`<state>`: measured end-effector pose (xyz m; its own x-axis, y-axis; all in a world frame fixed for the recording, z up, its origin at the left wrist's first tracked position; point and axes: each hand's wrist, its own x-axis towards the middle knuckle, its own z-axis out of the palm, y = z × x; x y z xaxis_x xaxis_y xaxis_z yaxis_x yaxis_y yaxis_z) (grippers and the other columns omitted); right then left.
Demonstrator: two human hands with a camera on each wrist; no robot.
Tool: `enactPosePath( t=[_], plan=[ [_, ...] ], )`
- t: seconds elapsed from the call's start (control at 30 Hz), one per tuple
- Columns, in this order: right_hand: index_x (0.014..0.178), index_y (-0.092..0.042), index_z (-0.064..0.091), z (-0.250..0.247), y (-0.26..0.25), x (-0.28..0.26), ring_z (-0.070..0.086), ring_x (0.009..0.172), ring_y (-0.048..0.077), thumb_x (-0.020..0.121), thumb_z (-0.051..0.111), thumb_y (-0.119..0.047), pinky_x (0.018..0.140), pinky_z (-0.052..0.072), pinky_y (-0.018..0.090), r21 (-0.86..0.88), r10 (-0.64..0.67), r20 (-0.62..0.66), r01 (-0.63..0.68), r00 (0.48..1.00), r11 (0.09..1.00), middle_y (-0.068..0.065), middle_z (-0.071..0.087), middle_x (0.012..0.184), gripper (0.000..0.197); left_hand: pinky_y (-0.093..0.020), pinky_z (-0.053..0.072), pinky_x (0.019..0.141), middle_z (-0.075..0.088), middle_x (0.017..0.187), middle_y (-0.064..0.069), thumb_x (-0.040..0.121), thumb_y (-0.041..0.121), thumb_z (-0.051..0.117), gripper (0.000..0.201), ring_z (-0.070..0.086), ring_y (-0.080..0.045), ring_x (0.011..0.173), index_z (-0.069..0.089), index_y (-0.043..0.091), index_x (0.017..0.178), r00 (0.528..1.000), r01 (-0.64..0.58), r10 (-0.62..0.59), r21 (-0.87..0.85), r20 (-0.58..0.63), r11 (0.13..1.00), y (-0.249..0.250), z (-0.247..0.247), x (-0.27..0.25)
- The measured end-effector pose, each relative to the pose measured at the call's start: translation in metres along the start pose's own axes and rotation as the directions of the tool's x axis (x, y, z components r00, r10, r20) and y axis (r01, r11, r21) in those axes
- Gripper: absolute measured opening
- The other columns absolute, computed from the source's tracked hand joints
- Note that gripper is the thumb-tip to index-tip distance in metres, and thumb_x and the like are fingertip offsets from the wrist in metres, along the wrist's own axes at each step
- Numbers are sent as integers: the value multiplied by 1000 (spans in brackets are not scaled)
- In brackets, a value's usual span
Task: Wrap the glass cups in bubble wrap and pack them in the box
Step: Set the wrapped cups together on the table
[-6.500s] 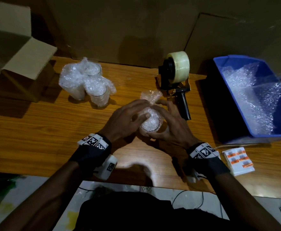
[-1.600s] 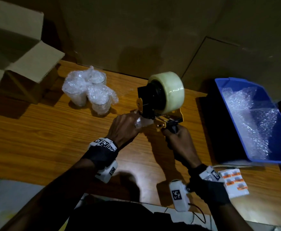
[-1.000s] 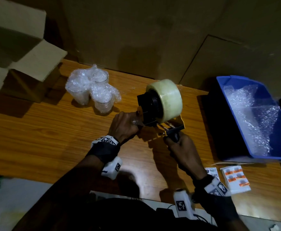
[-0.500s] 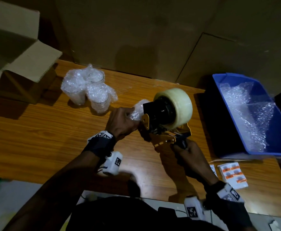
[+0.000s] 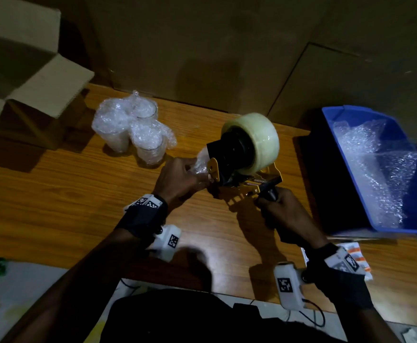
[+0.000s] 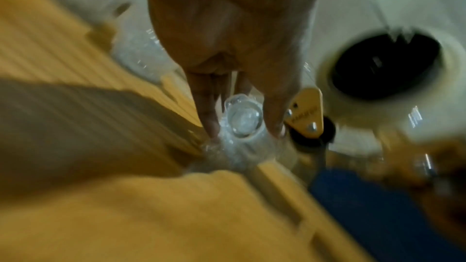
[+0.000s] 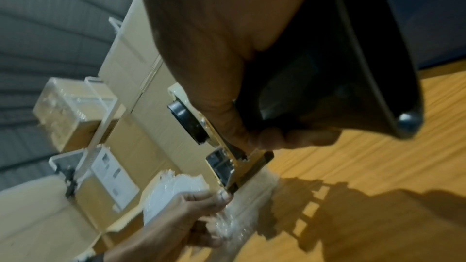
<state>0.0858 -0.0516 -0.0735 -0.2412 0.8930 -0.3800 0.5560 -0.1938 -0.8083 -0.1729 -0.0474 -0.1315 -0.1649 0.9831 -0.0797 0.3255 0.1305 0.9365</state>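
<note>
I am taping the bubble wrap shut on one cup. My left hand [image 5: 177, 178] is curled round the wrapped cup [image 5: 200, 163] and holds it up just left of the tape gun [image 5: 245, 157]. My right hand [image 5: 280, 214] grips the tape gun's black handle, with the front end touching the wrap. I think the next move is to pull the tape across the loose edge, press it down and tear it off on the teeth. I must hold the cup tight so it does not slip or turn.

The cup is clear glass, small and round, with crinkly shiny wrap all over it. Three more wrapped cups [image 5: 133, 129] stand on the bench [image 5: 54, 194], well left of the tape gun. The open box [image 5: 16, 78] is farther left, past them.
</note>
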Motion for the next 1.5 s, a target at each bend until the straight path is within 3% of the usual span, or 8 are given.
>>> enactPosePath(
  t=[0.33,0.47,0.7,0.83,1.0,1.1,1.3,1.5],
  plan=[
    [96,2,53,4,19,-19,36,48,14,97,56,-10,48,31,31,-10,86,-1,-86,996,996,7,39,65,12,-32,37,65,65,99,-5,94,49,58,65,61,-25,84,39,22,150,961,-268,260,517,91,813,-18,10,-9],
    [91,-7,54,8,12,-15,39,45,10,98,57,-14,48,34,32,-28,27,-41,-28,999,999,0,43,60,10,-30,38,53,61,65,7,85,60,58,46,58,-10,61,69,22,109,981,-185,195,252,-16,950,-3,8,-6],
    [89,-7,53,11,-9,0,39,48,15,96,58,-17,51,36,36,-136,-67,-57,59,996,989,1,42,60,13,-61,58,78,77,88,-12,86,26,70,19,74,-34,83,79,11,92,990,91,-123,-356,-69,930,-6,10,4],
    [90,-8,53,22,-12,7,38,54,18,93,58,-25,54,35,40,-188,-92,-79,75,993,979,1,41,63,18,-55,57,63,70,71,-17,84,26,70,28,66,-29,64,74,2,71,954,178,-257,-399,-153,900,-6,9,14],
    [95,-16,55,21,-18,1,50,61,34,93,57,-29,58,48,53,-274,-164,-77,137,984,952,10,55,72,14,-46,54,62,69,79,-25,81,14,71,36,66,-30,67,65,-21,87,902,305,-410,-474,-134,826,7,0,26],
    [94,-22,53,23,-19,-7,58,68,32,92,53,-36,63,52,57,-334,-204,-74,169,976,927,8,59,77,15,-64,58,64,69,82,-36,67,22,77,51,72,-46,72,63,-22,87,882,384,-467,-472,-67,793,11,-2,26],
    [95,-24,55,24,-1,-30,58,65,27,90,56,-36,63,51,58,-247,-92,-54,76,994,966,4,60,75,13,-52,55,58,50,56,-12,72,27,74,30,55,-24,59,53,16,53,831,408,-526,-446,-179,796,5,-6,32],
    [92,-21,54,32,15,-28,59,70,28,95,57,-26,69,52,58,-276,-76,-81,51,994,960,2,59,74,7,-38,58,57,61,64,-11,89,17,72,36,64,-23,61,54,14,59,852,392,-510,-502,-118,771,10,5,26]
  ],
)
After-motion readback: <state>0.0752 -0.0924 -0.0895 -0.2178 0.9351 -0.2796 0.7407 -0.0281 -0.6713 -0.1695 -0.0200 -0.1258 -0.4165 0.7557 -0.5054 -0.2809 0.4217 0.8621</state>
